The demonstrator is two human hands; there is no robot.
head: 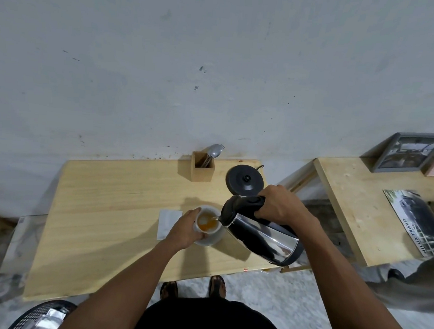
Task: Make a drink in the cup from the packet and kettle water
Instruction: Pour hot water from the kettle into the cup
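A white cup [209, 237] stands on the wooden table [99, 212], holding orange liquid with a pale patch of foam. My left hand [185, 229] wraps around its left side. My right hand [280, 204] grips the black handle of a steel kettle [260, 234], which is tilted with its spout over the cup's rim. A thin stream of water runs from the spout into the cup. A pale flat packet [167, 221] lies on the table just left of the cup, partly under my left hand.
The round black kettle base [244, 180] sits behind the kettle, near the wall. A wooden holder with spoons [202, 166] stands to its left. A second wooden table [362, 205] on the right carries picture frames [409, 153]. A dark basket [43, 315] with a silvery packet is on the floor at lower left.
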